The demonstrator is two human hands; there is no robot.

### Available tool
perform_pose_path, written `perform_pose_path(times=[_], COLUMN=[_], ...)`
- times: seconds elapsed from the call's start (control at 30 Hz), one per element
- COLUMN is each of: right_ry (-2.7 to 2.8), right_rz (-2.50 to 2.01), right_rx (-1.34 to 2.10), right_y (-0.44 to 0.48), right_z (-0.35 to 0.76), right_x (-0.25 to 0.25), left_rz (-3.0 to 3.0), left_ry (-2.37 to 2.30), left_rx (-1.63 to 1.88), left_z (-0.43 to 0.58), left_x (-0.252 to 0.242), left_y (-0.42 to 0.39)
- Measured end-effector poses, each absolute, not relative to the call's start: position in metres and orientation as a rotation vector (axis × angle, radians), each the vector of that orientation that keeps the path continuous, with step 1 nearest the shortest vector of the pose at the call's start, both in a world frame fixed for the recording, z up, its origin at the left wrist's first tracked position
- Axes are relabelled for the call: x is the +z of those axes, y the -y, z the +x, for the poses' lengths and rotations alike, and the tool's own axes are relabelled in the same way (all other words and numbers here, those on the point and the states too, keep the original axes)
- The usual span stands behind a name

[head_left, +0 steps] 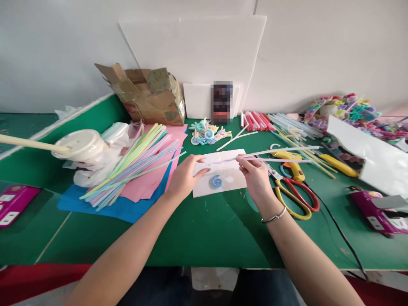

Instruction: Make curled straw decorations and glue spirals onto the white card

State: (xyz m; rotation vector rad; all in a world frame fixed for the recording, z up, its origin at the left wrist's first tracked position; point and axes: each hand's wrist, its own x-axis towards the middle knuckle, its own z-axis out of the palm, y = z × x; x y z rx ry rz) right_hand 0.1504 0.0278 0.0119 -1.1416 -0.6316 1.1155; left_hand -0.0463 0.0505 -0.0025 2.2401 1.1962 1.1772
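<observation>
Two pale fuzzy stems [287,149], one whitish and one lilac, stick out to the right from my right hand [254,172], which pinches them above a white sheet [204,188]. My left hand [186,175] is at the sheet's left edge, thumb and fingers apart, with nothing visible between them. A thin lilac length runs across the sheet between the two hands. Below it, on the sheet, lies a blue and lilac spiral [216,181].
Scissors [295,195] and a yellow glue gun [296,168] lie right of my right hand. Pastel stems [127,170] cover pink sheets at left. Finished coils [208,134], a phone [222,102] and a cardboard box [153,95] stand or lie behind.
</observation>
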Motion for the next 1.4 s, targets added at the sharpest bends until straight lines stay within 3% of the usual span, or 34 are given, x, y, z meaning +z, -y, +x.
perform_pose_path(times=[0.23,0.73,1.0,1.4], right_ry=[0.632,0.569,0.788,0.972], right_rz=[-1.145,-1.145,-1.094,-1.053], right_rx=[1.199,1.335,1.096,0.937], right_y=[-0.026,-0.026,-0.024,-0.019], right_z=[0.146,0.143,0.145,0.143], right_x=[0.012,0.009,0.015,0.019], left_rz=[2.924,2.929,1.914,0.483], left_ry=[-1.063,-0.971,-1.137,-0.947], left_rx=[1.345,1.327,1.119,0.711], left_z=[-0.050,-0.052,-0.042,-0.042], left_x=[0.008,0.012,0.008,0.015], left_y=[-0.048,-0.046,-0.048,-0.055])
